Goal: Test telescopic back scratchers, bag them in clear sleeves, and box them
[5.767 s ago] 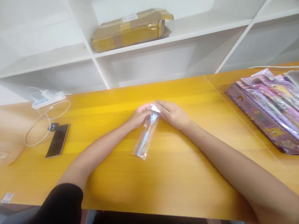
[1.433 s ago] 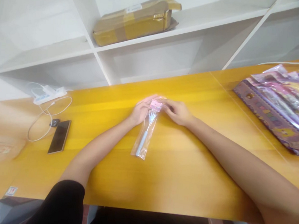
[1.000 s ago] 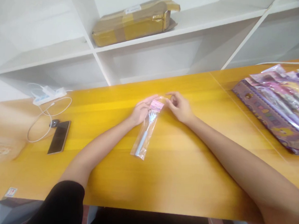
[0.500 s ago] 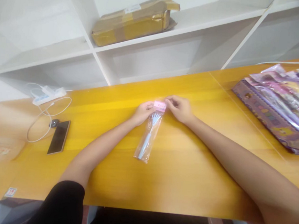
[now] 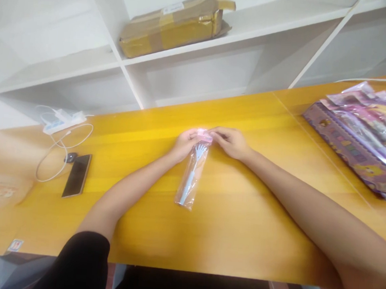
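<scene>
A clear plastic packet [image 5: 191, 193] with a pink header card [image 5: 204, 137] hangs or lies over the middle of the table. Inside it is a light blue back scratcher [image 5: 190, 180], its fingered head just below the card and its handle pointing toward me. My left hand [image 5: 184, 144] is closed on the left edge of the packet's top, thumb over the card. My right hand [image 5: 230, 142] pinches the card's upper right corner between thumb and fingers.
On the left of the wooden table [image 5: 240, 228] lie a phone [image 5: 77, 175], a small dark round object [image 5: 71, 157], a white cable and a power strip [image 5: 64, 122]. A purple box [image 5: 352, 152] with several plastic packets stands right. A taped carton [image 5: 175, 27] rests on the shelf.
My right hand has shifted slightly left, and its fingers now lie over the card's corner. The packet has moved very little.
</scene>
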`<move>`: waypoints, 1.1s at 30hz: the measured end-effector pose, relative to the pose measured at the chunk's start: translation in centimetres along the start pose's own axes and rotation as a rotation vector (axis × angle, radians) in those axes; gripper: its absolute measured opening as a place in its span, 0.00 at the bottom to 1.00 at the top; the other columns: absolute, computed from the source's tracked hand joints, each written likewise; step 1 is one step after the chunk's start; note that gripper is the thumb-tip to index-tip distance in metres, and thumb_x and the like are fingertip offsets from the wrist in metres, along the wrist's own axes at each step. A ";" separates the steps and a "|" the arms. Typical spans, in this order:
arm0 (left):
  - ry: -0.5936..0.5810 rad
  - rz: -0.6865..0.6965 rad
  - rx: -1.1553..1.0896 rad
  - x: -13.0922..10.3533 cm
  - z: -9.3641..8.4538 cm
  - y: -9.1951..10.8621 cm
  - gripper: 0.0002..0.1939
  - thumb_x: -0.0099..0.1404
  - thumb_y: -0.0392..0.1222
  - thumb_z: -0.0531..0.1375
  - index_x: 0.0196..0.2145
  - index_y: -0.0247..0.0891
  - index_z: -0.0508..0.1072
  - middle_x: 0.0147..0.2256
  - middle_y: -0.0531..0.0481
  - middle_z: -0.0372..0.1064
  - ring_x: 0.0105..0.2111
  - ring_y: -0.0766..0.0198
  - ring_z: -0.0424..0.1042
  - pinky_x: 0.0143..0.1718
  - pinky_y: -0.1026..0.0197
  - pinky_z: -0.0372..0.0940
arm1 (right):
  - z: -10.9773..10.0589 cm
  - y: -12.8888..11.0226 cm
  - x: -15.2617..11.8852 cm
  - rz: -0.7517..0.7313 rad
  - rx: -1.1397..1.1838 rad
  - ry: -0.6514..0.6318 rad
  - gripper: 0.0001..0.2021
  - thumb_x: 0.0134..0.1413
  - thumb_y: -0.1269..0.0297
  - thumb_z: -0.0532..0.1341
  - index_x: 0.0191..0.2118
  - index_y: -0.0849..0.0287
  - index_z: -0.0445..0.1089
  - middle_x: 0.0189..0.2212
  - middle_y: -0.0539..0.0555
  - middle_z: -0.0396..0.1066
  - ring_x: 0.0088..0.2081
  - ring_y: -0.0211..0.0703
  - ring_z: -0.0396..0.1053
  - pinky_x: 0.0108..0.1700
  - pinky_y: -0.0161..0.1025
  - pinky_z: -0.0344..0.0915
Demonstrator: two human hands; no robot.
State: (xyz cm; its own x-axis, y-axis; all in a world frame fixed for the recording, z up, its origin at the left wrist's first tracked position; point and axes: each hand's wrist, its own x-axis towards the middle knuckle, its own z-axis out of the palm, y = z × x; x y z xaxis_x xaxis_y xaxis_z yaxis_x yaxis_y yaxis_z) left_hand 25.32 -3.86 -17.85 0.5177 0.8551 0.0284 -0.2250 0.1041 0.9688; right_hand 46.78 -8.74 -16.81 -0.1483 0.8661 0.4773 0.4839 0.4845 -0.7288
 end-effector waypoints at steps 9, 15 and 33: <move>0.036 -0.052 -0.099 -0.2 0.5 0.9 0.21 0.53 0.39 0.77 0.44 0.35 0.82 0.41 0.44 0.84 0.41 0.58 0.83 0.52 0.56 0.73 | 0.1 -0.2 -0.3 -0.034 -0.045 -0.011 0.23 0.75 0.43 0.58 0.49 0.54 0.84 0.42 0.56 0.83 0.39 0.48 0.79 0.42 0.42 0.74; 0.086 -0.095 -0.205 -0.2 0.7 1.8 0.12 0.59 0.40 0.72 0.40 0.34 0.82 0.37 0.45 0.82 0.38 0.56 0.82 0.49 0.52 0.76 | 0.0 -0.4 -0.4 -0.083 -0.110 -0.040 0.22 0.75 0.43 0.57 0.51 0.52 0.83 0.42 0.56 0.83 0.36 0.46 0.78 0.40 0.42 0.72; 0.088 0.029 0.103 -0.6 0.1 0.5 0.20 0.59 0.43 0.78 0.45 0.38 0.78 0.43 0.45 0.84 0.44 0.55 0.82 0.54 0.53 0.72 | 0.8 -0.9 -0.5 0.061 -0.114 -0.083 0.19 0.70 0.43 0.62 0.48 0.55 0.72 0.34 0.54 0.77 0.30 0.45 0.71 0.33 0.40 0.64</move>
State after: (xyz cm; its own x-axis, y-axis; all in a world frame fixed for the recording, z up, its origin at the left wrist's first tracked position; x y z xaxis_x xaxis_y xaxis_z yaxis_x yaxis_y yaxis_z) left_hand 24.97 -4.41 -17.32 0.4365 0.8988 0.0390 -0.1509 0.0304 0.9881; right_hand 45.70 -9.48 -16.80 -0.1845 0.9029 0.3884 0.5883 0.4180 -0.6923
